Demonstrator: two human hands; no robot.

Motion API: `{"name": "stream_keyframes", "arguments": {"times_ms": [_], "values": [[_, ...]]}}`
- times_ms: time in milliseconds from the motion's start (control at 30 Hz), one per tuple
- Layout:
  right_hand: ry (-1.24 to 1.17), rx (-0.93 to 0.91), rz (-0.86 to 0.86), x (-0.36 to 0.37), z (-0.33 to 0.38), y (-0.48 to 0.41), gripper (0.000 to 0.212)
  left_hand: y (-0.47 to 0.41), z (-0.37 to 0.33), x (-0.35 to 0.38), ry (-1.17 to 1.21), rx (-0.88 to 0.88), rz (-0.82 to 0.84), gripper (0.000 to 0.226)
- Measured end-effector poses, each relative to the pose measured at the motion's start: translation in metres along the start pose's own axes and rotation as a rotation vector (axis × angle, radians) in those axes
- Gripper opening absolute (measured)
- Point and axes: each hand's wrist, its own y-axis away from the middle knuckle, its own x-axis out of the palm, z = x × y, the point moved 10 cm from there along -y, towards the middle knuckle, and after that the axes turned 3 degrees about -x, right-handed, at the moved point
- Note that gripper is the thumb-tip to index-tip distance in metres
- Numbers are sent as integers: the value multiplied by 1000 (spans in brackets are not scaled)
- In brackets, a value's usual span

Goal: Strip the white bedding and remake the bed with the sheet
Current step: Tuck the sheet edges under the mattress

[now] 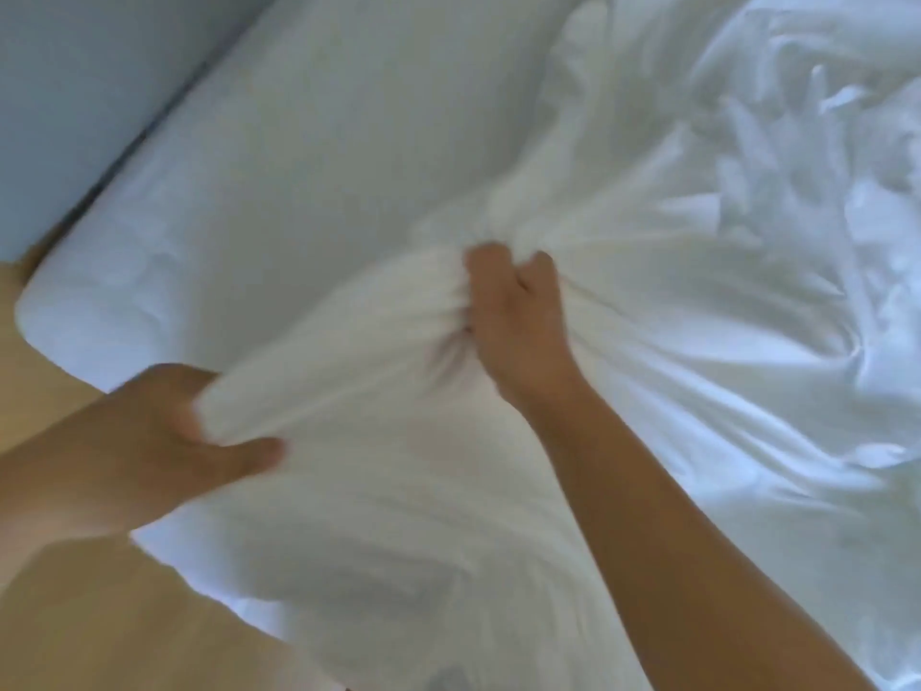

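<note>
Bedding (398,491), white and crumpled, lies across the mattress (249,167) and spills over its near edge. The right hand (513,311) has its fingers curled tight into a gathered bunch of it mid-bed, arm stretched forward. The left hand (164,421) clamps a thick fold near the mattress corner, thumb below, wrist low over the tan floor (149,615).

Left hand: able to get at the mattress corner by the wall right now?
Probably yes: the mattress corner lies exposed just beyond the left hand, with nothing between them. But that hand grips a bunch of the white bedding, so it would have to let go first.
</note>
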Motion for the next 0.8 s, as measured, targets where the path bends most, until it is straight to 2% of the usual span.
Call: {"name": "stream_keyframes", "arguments": {"times_ms": [33, 100, 133, 200, 267, 333, 367, 433, 533, 600, 667, 733, 800], "values": [[-14, -67, 32, 30, 30, -6, 34, 9, 6, -32, 81, 3, -37, 49], [-37, -74, 100, 85, 57, -10, 38, 20, 25, -69, 130, -21, -18, 28], [-31, -54, 130, 108, 55, -11, 39, 19, 40, -81, 115, -41, 0, 20], [-2, -26, 151, 141, 32, -15, 40, 4, 72, -85, 61, -91, 33, 26], [75, -28, 182, 168, 0, -24, 33, -28, 116, -84, 32, -184, -55, 23], [160, 35, 255, 188, -43, -33, 26, -65, 151, -74, -48, -286, -228, 20], [177, 81, 292, 192, -66, -35, 31, -80, 157, -62, -157, -315, -294, 26], [225, 139, 354, 189, -102, -34, 38, -99, 155, -31, -288, -330, -418, 53], [279, 83, 442, 170, -123, -8, 55, -91, 116, 15, -294, -189, -600, 75], [433, 22, 483, 137, -137, 23, 66, -77, 79, 72, -317, 10, -519, 75], [653, -12, 438, 77, -157, 52, 64, -59, 54, 152, -408, 137, -234, 74], [883, -18, 360, 3, -178, 82, 59, -31, 51, 229, -559, 149, 36, 80], [1036, 37, 269, -68, -200, 117, 54, -4, 53, 287, -618, 151, 196, 88]]}}
